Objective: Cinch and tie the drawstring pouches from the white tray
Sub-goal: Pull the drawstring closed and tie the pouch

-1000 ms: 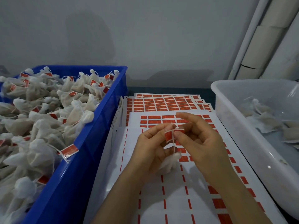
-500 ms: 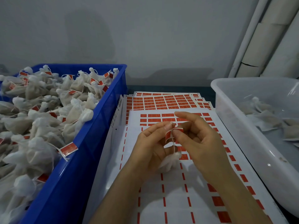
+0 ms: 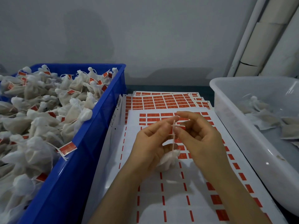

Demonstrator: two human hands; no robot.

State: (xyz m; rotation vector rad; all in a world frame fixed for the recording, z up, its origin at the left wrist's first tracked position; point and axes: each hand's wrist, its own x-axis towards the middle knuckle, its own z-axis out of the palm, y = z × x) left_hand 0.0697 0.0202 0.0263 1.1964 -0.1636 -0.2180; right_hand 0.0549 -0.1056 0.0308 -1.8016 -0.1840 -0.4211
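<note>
A small white drawstring pouch [image 3: 169, 158] hangs between my hands over the label sheets, its string [image 3: 174, 138] running straight up from it. My left hand [image 3: 150, 143] pinches the string near the top with thumb and forefinger, and its lower fingers curl under the pouch. My right hand [image 3: 199, 138] pinches a small label [image 3: 178, 126] folded round the string. The white tray [image 3: 234, 120] at the right holds a few flat, untied pouches [image 3: 265, 115].
A blue crate [image 3: 90, 143] at the left is heaped with tied pouches [image 3: 40, 120] bearing red tags. Sheets of red sticker labels [image 3: 161, 102] cover the table between crate and tray. A grey wall and white pipes [image 3: 252, 38] stand behind.
The red label, flat between my fingertips a second ago, is now folded round the string and mostly hidden. Both hands have stayed in about the same place.
</note>
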